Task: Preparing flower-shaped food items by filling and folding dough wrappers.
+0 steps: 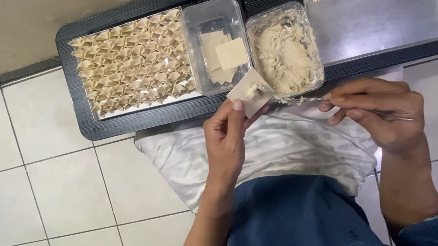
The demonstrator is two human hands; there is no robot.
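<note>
Square pale dough wrapper [249,92] sits pinched in our left hand [226,142] at 12 o'clock from our lap, just below the clear tub of beige filling [285,51]. Our right hand [384,111] is closed on a thin metal spatula [309,99], its tip dabbing filling onto the wrapper. We judge filling is underway; folding follows, needing the spatula drawn clear first.

Both hands raised over the lap
Left hand [226,139] pinches with fingers upward; right hand [384,111] curls closed, forearm bare.
</note>
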